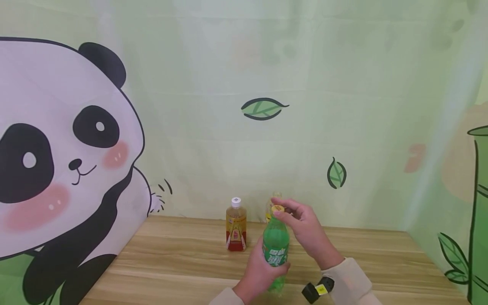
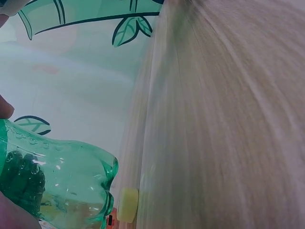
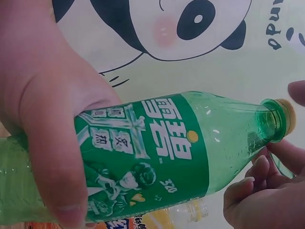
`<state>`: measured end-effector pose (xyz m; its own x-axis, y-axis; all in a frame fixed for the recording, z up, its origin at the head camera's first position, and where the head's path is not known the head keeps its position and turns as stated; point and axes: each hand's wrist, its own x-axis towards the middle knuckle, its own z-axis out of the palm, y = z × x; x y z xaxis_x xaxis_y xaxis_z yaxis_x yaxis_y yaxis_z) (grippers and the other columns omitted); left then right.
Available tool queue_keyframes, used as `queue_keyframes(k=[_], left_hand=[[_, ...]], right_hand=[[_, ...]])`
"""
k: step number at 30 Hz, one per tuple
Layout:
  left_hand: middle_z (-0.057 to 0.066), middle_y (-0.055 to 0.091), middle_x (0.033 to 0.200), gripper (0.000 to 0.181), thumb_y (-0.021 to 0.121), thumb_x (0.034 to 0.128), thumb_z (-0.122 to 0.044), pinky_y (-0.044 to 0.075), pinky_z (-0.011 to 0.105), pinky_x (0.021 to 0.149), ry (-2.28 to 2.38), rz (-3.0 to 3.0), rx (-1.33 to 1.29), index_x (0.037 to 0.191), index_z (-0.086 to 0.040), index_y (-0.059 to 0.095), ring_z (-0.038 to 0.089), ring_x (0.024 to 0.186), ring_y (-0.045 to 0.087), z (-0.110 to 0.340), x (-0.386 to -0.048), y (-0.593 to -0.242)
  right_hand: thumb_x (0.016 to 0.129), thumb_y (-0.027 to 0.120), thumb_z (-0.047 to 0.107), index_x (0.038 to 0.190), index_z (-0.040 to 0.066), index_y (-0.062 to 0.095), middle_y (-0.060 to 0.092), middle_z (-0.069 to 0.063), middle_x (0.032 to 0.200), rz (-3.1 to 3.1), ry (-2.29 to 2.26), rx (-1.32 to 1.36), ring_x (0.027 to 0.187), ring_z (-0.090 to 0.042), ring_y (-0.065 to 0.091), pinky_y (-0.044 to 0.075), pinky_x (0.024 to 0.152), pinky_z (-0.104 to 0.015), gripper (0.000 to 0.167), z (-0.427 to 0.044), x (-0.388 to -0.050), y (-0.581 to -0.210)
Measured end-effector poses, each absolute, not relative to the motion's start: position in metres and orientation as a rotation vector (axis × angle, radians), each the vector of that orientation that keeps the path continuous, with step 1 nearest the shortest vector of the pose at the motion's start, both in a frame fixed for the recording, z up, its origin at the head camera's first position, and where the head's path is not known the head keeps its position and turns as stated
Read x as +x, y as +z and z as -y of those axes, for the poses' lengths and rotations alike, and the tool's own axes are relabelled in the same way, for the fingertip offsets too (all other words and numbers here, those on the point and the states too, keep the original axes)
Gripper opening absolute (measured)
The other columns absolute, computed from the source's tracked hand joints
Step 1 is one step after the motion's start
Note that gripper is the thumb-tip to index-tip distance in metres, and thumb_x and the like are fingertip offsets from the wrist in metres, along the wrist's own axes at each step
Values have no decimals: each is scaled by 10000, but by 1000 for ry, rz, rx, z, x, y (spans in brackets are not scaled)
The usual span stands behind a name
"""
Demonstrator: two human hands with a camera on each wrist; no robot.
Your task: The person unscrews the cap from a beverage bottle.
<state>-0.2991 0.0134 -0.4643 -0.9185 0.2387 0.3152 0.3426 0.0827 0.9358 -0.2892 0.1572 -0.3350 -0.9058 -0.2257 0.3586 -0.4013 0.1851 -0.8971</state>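
Note:
A green bottle [image 1: 276, 241] with a green and white label stands nearly upright in my left hand [image 1: 259, 269], whose fingers and thumb wrap its lower half. Its yellow cap [image 1: 278, 209] sits at the mouth, with the thumb and a finger of my right hand [image 1: 309, 233] around it. In the right wrist view the cap [image 3: 288, 117] shows at the neck's end, and the right hand's other fingers [image 3: 252, 183] are curled beside the neck. The left wrist view shows the bottle's clear green base [image 2: 71, 176], above the table.
A bottle with a white cap and a red and yellow label [image 1: 236, 231] stands on the wooden table [image 1: 171, 254], left of the green bottle. Another bottle [image 1: 268, 209] stands behind, partly hidden by the right hand. A panda-printed backdrop [image 1: 202, 127] surrounds the table's back.

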Motion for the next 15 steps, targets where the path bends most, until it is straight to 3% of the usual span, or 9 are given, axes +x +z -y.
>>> queue_keyframes(k=[4, 10, 15], left_hand=[[-30, 659, 1177, 697, 851, 782, -148, 535, 292, 926, -1988, 2255, -601, 1365, -216, 474, 135, 1048, 638, -14, -299, -464], [-26, 657, 1191, 689, 839, 787, -114, 531, 302, 939, -2022, 2243, -606, 1361, -224, 475, 146, 1064, 635, -14, -298, -464], [-36, 652, 1207, 692, 838, 790, -121, 521, 304, 955, -2021, 2252, -607, 1364, -241, 472, 142, 1081, 630, -14, -297, -464]], right_hand=[[949, 731, 303, 1377, 137, 625, 649, -127, 1297, 2296, 1754, 540, 1095, -214, 547, 533, 901, -262, 472, -156, -289, -335], [779, 893, 385, 1138, 128, 696, 678, -69, 1060, 2248, 1722, 326, 947, -220, 596, 539, 793, -265, 483, -150, -285, -333], [738, 922, 387, 1045, 128, 700, 694, -63, 989, 2206, 1715, 271, 888, -226, 621, 558, 740, -273, 459, -145, -284, -334]])
